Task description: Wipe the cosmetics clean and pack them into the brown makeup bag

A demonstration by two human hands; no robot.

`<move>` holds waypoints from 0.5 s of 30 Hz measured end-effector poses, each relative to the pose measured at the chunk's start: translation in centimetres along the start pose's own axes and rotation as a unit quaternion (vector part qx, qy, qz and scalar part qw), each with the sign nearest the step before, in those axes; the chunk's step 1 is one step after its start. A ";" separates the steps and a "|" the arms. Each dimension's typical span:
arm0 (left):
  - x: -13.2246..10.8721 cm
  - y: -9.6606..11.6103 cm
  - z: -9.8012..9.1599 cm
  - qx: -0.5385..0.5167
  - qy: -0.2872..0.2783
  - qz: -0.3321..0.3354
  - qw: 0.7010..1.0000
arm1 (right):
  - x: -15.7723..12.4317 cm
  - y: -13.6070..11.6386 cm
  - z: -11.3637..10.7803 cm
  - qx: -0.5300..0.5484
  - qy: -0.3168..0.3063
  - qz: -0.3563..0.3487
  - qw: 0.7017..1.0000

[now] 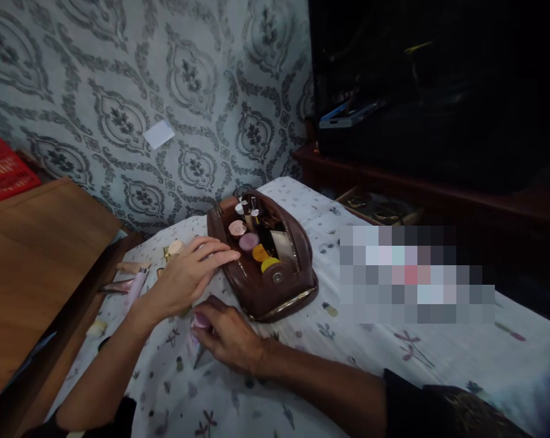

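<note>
A brown cosmetics bag (pixel 275 298) lies unzipped on the patterned white cloth (pixel 238 389), with several bottles and jars inside, among them a yellow lid (pixel 270 264) and a mauve lid (pixel 249 242). My left hand (pixel 197 267) is palm down at the bag's left edge, fingers stretched out, the fingertips over its rim. Just below it, my right hand (pixel 229 337) pinches a small pink-capped item (pixel 202 320) at the cloth, left of the bag's near side. The item's lower part is pale; the fingers hide some of it.
Brushes (pixel 138 283), a cream-coloured round piece (pixel 175 247) and a yellowish sponge-like piece (pixel 97 329) lie at the left. Beyond them stands a wooden surface (pixel 51 243) with a red basket (pixel 5 167). A dark screen (pixel 430 91) is at the back right. One area at the right is pixelated.
</note>
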State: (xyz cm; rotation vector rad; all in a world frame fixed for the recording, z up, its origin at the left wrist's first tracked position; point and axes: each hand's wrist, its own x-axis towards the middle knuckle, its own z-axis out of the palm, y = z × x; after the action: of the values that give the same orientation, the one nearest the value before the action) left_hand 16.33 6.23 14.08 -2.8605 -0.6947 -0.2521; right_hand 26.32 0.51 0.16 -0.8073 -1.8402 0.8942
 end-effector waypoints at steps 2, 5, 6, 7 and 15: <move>0.2 -0.1 -0.4 -0.014 -0.020 -0.002 1.000 | 0.1 0.0 0.0 -0.006 -0.004 0.006 1.000; 0.2 0.1 -0.7 -0.027 -0.030 -0.009 0.999 | 0.1 0.1 0.0 -0.001 0.002 0.005 1.000; 0.2 0.1 -0.7 -0.027 -0.027 -0.011 0.999 | 0.0 0.1 0.0 0.002 0.005 0.000 1.000; 0.1 0.2 -0.6 -0.027 -0.023 -0.013 0.999 | 0.0 0.1 0.0 0.005 0.006 -0.005 1.000; -0.5 0.8 0.1 -0.022 0.004 -0.037 0.999 | 0.1 0.1 0.2 0.022 0.020 -0.024 0.999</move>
State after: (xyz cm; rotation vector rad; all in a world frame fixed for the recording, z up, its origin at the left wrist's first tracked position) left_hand 16.26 5.34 13.73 -2.8768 -0.8037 -0.2938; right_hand 26.14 0.55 0.06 -0.7446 -1.7915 0.8788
